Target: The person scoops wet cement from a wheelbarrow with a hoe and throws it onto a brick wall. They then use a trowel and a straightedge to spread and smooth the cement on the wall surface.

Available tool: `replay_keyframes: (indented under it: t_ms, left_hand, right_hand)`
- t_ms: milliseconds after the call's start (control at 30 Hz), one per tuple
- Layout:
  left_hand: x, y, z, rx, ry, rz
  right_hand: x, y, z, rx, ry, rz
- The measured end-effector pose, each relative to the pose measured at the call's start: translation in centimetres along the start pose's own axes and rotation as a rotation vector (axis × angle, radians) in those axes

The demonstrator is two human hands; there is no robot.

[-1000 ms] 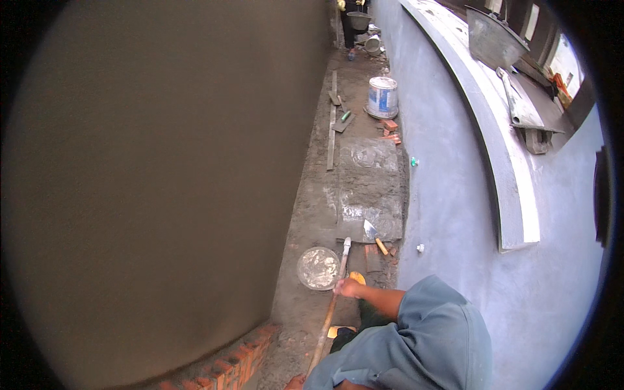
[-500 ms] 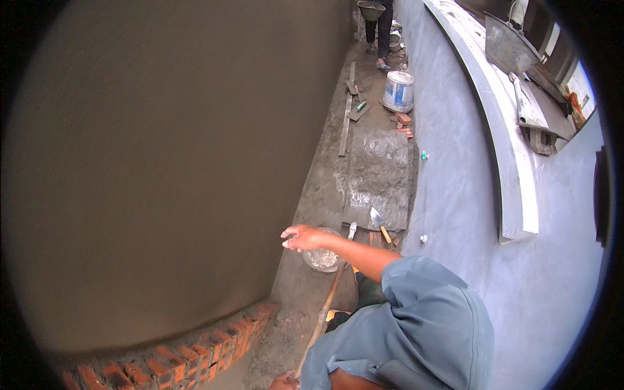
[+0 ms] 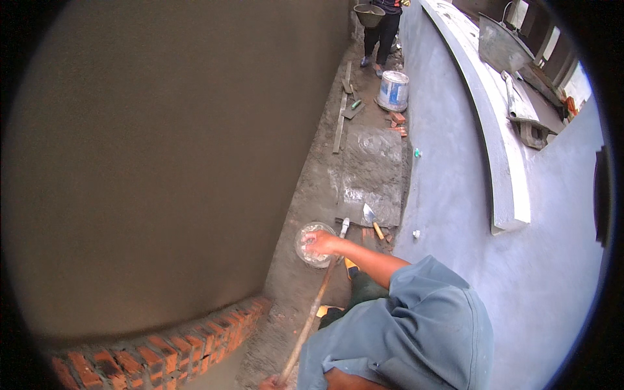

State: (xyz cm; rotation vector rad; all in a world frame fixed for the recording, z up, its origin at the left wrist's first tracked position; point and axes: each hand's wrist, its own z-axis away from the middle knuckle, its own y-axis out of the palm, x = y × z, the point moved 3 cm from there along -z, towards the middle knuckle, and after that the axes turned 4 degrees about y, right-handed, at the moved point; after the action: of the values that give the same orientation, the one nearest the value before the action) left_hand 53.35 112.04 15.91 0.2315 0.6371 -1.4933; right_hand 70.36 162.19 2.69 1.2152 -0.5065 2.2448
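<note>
Reaching from a grey sleeve, the right hand [image 3: 320, 243] hovered loosely curled over a round pan [image 3: 313, 244] beside the plastered wall [image 3: 162, 162]; the left hand [image 3: 270, 383] gripped a long wooden handle [image 3: 312, 312], a trowel [image 3: 370, 218] lying just right of the pan.

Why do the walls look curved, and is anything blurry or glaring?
Head view: the fisheye lens bends the plastered wall and grey wall toward a black rim; light is soft and even, without glare; the right hand over the bowl looks slightly soft.
</note>
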Motion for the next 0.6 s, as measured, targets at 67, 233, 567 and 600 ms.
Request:
replay_keyframes:
  t_ms: [67,233,567,600]
  left_hand:
    - [0.7,-0.4,-0.2,-0.086,0.017,0.207]
    - [-0.4,-0.6,-0.7,-0.143,0.053,-0.341]
    - [-5.0,-0.1,0.1,-0.396,0.124,-0.15]
    - [-5.1,-0.1,0.2,-0.403,0.111,-0.163]
  right_hand:
    - [-0.8,-0.7,0.7,-0.013,0.066,0.002]
    - [3.5,-7.8,1.0,-0.235,-0.022,-0.149]
    - [20.3,-28.6,2.0,-0.588,-0.263,-0.598]
    - [21.1,-29.3,2.0,-0.58,-0.241,-0.612]
